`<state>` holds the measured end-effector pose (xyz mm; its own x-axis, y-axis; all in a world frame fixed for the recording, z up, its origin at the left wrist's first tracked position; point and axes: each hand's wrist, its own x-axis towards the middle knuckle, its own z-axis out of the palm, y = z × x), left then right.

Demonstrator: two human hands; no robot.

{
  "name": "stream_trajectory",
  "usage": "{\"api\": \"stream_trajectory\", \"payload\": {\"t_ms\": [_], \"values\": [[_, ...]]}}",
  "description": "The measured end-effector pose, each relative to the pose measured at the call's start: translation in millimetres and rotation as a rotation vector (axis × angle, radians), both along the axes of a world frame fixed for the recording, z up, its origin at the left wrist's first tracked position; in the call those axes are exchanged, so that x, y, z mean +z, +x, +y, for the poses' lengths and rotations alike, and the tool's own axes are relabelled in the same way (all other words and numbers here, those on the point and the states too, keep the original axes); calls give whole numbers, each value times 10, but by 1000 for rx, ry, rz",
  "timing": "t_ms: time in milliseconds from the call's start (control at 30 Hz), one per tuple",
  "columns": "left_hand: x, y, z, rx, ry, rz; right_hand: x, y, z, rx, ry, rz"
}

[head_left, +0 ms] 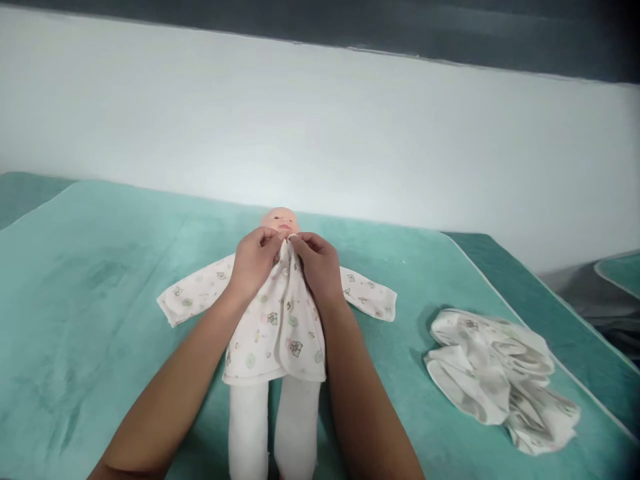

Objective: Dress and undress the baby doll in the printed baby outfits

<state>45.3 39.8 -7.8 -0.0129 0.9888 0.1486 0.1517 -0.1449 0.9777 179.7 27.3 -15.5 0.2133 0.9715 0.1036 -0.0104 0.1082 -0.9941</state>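
Observation:
A baby doll [281, 219] lies on its back, dressed in a white printed baby shirt [273, 327] with its sleeves spread out to both sides. White leggings [249, 427] cover its legs. Just below the doll's chin, my left hand [257, 257] pinches one front edge of the shirt at the neckline. Opposite it, my right hand [317, 263] grips the other edge of the collar, fingertips close to those of the left. The two front panels meet along the middle. Whatever fastener sits between my fingertips is hidden.
A crumpled white printed garment [500, 373] lies to the right on the green padded surface [115, 300]. Behind the doll rises a white wall [320, 133] with a dark band on top. A darker green strip [540, 307] runs along the right side.

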Motion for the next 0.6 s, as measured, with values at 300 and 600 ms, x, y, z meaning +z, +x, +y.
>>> {"api": "stream_trajectory", "payload": {"t_ms": [300,600], "values": [[-52,-54,2,-70,-61,-149,5,-18,8,42,-40,-60],[-18,-8,-67,56,16,159,-88,25,60,62,-15,21]]}}
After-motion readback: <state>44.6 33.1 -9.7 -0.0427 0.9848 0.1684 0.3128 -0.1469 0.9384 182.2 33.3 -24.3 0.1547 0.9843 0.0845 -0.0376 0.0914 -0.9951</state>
